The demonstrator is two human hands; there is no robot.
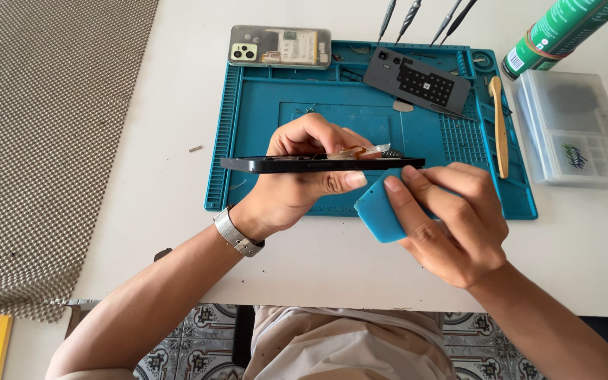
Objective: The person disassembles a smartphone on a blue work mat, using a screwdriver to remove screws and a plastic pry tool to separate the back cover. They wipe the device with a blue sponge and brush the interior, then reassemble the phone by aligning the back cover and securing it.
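My left hand grips a thin black phone frame, held edge-on and level above the blue repair mat. A loose ribbon cable and a small metal part stick up from its top near my fingers. My right hand pinches a blue plastic pry card, whose upper corner meets the right end of the phone's edge. A metal watch sits on my left wrist.
On the mat lie an opened phone body, a grey back plate and a wooden spudger. Several screwdrivers lie beyond it. A clear parts box and a green can stand at the right. A woven mat covers the left.
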